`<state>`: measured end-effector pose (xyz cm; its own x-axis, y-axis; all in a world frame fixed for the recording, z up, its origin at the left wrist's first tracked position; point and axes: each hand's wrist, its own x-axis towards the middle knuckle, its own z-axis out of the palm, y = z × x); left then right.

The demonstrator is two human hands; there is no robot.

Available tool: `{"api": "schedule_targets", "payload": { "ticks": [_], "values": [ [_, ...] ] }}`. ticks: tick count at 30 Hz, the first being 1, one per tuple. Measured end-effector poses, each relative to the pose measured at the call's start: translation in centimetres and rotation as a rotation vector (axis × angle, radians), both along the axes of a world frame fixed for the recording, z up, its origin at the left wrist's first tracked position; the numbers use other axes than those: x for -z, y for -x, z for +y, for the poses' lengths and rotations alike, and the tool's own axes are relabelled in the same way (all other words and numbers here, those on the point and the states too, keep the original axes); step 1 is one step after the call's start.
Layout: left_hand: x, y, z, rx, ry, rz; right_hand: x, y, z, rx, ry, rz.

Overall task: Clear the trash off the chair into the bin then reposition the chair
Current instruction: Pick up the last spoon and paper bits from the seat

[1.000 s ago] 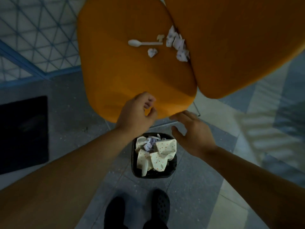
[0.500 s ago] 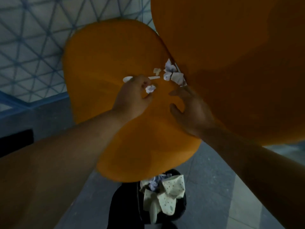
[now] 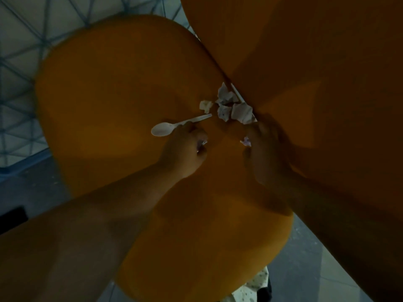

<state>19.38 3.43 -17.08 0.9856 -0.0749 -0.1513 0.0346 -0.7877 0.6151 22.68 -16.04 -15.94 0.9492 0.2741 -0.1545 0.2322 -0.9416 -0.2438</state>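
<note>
1. My left hand [image 3: 185, 149] curls round a paper scrap [image 3: 201, 144], fingertips on the spoon [image 3: 174, 127] handle, mid-seat of the chair [image 3: 109, 94].
2. My right hand [image 3: 266, 153] pinches another scrap [image 3: 246, 141].
3. Crumpled papers [image 3: 233, 105] lie at the seat's back edge.
4. The bin [image 3: 261, 288] shows under the seat's front edge.

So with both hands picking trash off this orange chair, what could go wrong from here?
The left hand already holds a paper scrap while pinching the spoon; one might slip out on the way to the bin. The crumpled papers sit at the seat-back crease, so small bits could be pushed into the gap.
</note>
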Motion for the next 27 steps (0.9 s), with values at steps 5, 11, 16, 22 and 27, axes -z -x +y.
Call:
{"api": "schedule_targets", "payload": {
  "ticks": [5, 11, 16, 22, 27],
  "values": [
    [-0.6, 0.9, -0.3, -0.036, 0.051, -0.008, -0.9, 0.0, -0.8, -0.007, -0.123, -0.007],
    [-2.8, 5.3, -2.4, -0.17, 0.102, 0.031, -3.4, 3.7, -2.8, -0.092, -0.312, 0.034],
    [-5.4, 13.7, -7.4, -0.306, 0.045, -0.085, -5.5, 11.2, -7.2, -0.186, -0.303, -0.047],
    [-6.9, 23.0, -14.7, -0.363, 0.197, -0.206, -5.9, 19.3, -12.9, -0.269, -0.35, -0.04],
    [-6.3, 30.1, -18.6, -0.377, 0.194, -0.294, -5.1, 26.2, -15.8, -0.36, -0.379, -0.058]
  ]
}}
